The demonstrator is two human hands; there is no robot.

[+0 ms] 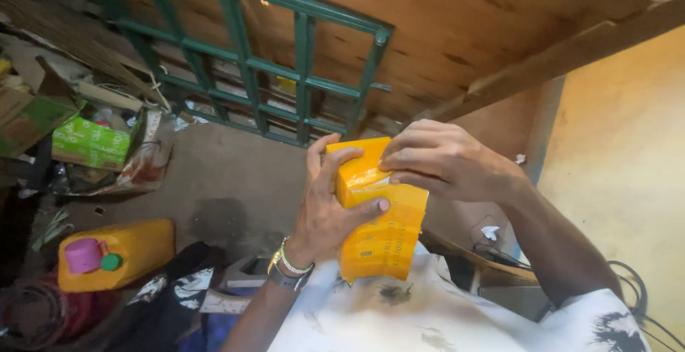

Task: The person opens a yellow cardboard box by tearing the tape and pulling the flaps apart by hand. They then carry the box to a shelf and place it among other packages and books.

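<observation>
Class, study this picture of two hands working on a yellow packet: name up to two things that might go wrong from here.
1. The yellow packet is held in mid-air; the loose wrapper hanging below the left hand might tear unevenly as the right hand pulls at its top.
2. If either grip slips, it may drop onto the cluttered floor.

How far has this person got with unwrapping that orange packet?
Partly there, it seems. Done: a flap of orange wrapper already hangs loose below the block. In hand: the left hand grips the orange packet from the side while the right hand fingers pinch its top edge. Left: the upper part looks wrapped still, and whatever is inside does not show.
</observation>
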